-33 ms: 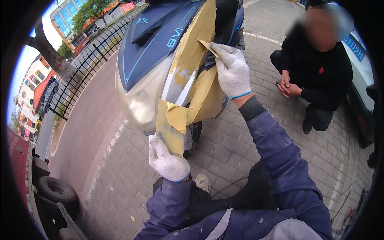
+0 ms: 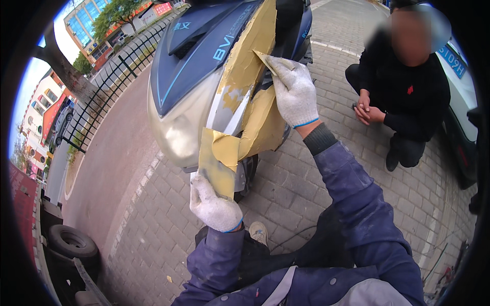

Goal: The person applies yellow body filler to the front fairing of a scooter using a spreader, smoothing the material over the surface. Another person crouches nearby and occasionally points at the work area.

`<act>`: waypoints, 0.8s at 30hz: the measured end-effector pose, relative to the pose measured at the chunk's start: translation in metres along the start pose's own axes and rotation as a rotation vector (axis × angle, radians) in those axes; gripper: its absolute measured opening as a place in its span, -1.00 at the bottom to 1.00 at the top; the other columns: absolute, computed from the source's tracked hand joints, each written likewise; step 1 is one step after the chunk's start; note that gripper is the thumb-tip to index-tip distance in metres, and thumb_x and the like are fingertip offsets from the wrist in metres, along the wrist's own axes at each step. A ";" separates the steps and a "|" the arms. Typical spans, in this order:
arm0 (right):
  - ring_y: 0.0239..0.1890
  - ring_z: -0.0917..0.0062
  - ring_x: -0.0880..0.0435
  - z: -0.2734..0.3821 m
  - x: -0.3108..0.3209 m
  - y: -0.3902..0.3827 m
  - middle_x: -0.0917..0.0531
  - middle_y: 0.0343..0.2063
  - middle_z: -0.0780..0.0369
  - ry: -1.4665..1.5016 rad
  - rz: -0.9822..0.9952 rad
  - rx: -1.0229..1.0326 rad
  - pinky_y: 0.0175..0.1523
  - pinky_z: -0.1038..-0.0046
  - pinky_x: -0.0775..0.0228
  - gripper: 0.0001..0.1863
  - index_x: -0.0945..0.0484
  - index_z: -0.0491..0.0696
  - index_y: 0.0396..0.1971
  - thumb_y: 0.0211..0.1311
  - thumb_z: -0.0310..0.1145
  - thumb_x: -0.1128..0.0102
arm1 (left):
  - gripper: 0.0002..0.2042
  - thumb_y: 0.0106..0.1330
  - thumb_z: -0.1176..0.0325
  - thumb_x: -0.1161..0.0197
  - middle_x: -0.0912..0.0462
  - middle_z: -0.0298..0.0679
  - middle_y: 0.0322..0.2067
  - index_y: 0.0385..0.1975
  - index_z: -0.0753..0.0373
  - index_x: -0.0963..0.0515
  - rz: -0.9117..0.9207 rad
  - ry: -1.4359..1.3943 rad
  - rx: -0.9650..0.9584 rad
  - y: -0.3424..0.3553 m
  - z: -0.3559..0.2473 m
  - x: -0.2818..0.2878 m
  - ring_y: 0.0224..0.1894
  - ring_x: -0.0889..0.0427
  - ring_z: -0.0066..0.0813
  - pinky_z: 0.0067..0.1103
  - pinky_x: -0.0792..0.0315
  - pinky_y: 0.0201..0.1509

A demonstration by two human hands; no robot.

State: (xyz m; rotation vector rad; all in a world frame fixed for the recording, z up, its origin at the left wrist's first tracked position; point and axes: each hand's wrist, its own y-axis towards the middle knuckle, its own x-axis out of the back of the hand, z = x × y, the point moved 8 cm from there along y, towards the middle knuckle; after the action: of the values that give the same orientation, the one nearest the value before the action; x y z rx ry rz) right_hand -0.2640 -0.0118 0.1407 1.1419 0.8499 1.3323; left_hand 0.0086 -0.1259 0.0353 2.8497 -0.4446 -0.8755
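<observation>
The front of a motor scooter [image 2: 189,76] stands before me, blue on top with a silver lower fairing [image 2: 176,127]. Yellow body filler [image 2: 250,41] coats its right-hand side panels, and a bare grey and white patch [image 2: 227,112] shows between coated areas. My right hand [image 2: 294,92], in a white knit glove, pinches a thin yellowish spreader [image 2: 262,57] whose tip meets the coated panel. In my gloved left hand [image 2: 214,206] is a flat filler-smeared board [image 2: 215,168], tilted up below the fairing. A lump of yellow filler [image 2: 225,149] sits on its upper part.
A person in black [image 2: 403,97] squats at the right, hands clasped, beside a white car [image 2: 462,97]. At lower left a tyre [image 2: 74,242] lies by a red vehicle [image 2: 23,209]. A black metal fence [image 2: 120,71] and a tree trunk [image 2: 64,66] stand at far left.
My right hand and the spreader's held end have shifted very slightly left. The left hand, board and scooter look unchanged.
</observation>
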 end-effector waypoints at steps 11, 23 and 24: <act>0.17 0.15 -0.69 0.056 -0.015 -0.029 -0.76 0.06 0.16 -0.027 0.172 0.200 0.35 0.08 -0.48 -0.56 -0.77 -0.04 0.15 0.23 -0.50 -0.37 | -0.54 0.77 0.19 -0.06 -0.73 -0.02 0.11 0.25 0.58 -0.55 0.034 -0.050 -0.005 0.005 0.001 -0.004 0.08 -0.77 -0.31 -0.41 -0.67 0.18; -0.01 0.43 -0.82 -0.027 0.037 -0.024 -0.79 0.05 0.16 1.082 -0.207 -0.999 0.16 0.42 -0.68 -0.65 -0.66 -0.29 0.22 0.60 -0.41 -0.20 | -0.53 0.77 0.15 -0.03 -0.75 -0.04 0.06 0.20 0.54 -0.59 0.016 0.012 0.006 0.004 0.000 -0.003 0.04 -0.78 -0.34 -0.43 -0.68 0.15; -0.03 0.40 -0.83 -0.031 0.033 -0.027 -0.79 0.01 0.11 1.126 -0.218 -1.057 0.13 0.40 -0.69 -0.62 -0.63 -0.30 0.24 0.56 -0.41 -0.21 | -0.53 0.77 0.15 -0.02 -0.75 -0.04 0.06 0.20 0.54 -0.59 -0.013 0.045 0.013 0.005 0.001 0.000 0.03 -0.78 -0.34 -0.43 -0.68 0.14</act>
State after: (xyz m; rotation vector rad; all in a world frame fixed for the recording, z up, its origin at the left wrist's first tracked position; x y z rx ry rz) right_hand -0.2827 0.0277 0.1114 -0.5929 0.7722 1.8476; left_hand 0.0067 -0.1305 0.0359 2.8809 -0.4292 -0.8113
